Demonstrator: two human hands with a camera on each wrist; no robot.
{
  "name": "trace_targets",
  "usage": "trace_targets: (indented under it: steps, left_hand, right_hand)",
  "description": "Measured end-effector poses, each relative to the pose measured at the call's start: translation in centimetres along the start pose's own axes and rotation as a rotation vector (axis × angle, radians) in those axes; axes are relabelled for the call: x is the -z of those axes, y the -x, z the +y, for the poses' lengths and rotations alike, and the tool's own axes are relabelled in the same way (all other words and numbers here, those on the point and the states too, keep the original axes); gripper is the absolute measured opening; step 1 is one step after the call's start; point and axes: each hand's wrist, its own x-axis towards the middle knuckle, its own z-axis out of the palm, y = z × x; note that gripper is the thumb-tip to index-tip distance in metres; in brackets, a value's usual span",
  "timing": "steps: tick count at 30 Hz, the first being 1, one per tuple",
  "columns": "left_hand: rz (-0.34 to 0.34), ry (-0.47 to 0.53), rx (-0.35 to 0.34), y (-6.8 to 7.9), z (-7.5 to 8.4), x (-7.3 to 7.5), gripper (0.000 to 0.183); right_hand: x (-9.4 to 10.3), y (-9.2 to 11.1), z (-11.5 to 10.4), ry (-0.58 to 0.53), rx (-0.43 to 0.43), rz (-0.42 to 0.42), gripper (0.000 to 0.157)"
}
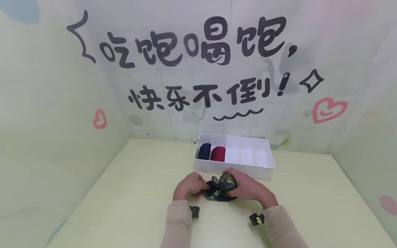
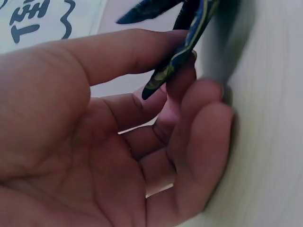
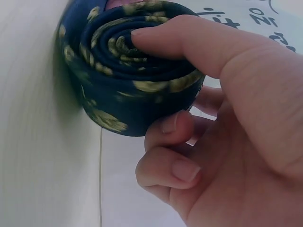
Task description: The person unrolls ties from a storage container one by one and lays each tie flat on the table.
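Nearest are two beige sleeves of plain cloth. In front of them, both hands work on a dark blue fabric strip with gold flower print, smooth and slightly shiny, which is in front of the box and close to the tabletop. The right hand grips the part wound into a thick round spiral, its thumb laid on the coiled edges. The left hand pinches the flat, folded part of the strip between thumb and finger.

Below is a pale tabletop with faint wood grain. Just beyond the hands stands a white rectangular box, seemingly plastic, with divided compartments. Its leftmost one holds a navy cloth roll; the next, a dark red cloth roll. Farthest hangs a whitish, thin-looking backdrop with black brush-like characters and pink hearts.
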Motion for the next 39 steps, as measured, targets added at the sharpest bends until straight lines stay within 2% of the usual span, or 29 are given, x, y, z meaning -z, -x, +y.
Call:
trace_targets:
  steps: [7, 14, 18, 21, 25, 31, 35, 39]
  left_hand:
    - [-0.042, 0.077, 0.005, -0.1, -0.6, 0.3, 0.011]
    - [-0.092, 0.052, -0.015, -0.1, -0.5, 0.6, 0.026]
    - [-0.065, 0.045, -0.01, -0.2, -0.1, 0.3, 0.045]
    - [-0.029, 0.046, -0.005, -0.3, 0.2, 0.0, 0.051]
    - [-0.01, 0.035, 0.006, -0.2, 0.6, -0.2, 0.046]
    - [-0.021, 0.023, 0.002, 0.1, 0.6, -0.4, 0.035]
    - [-0.023, 0.01, 0.011, 0.2, 0.5, -0.5, 0.03]
    - [-0.002, -0.008, 0.0, 0.1, 0.5, -0.4, 0.027]
  right_hand:
    - [-0.1, 0.4, 0.9, -0.003, 0.0, 0.02, 0.057]
    - [-0.1, 0.5, 1.5, -0.028, 0.022, 0.037, 0.053]
    - [-0.2, 0.6, 1.7, -0.026, 0.043, 0.041, 0.052]
    - [-0.3, 0.5, 1.9, -0.023, 0.057, 0.045, 0.051]
    - [-0.4, 0.5, 1.9, -0.039, 0.062, 0.045, 0.051]
    - [-0.7, 0.6, 1.7, -0.083, 0.036, 0.035, 0.052]
    - [-0.7, 0.6, 1.5, -0.075, 0.014, 0.017, 0.054]
    - [-0.4, 0.8, 1.4, -0.052, 0.019, 0.037, 0.056]
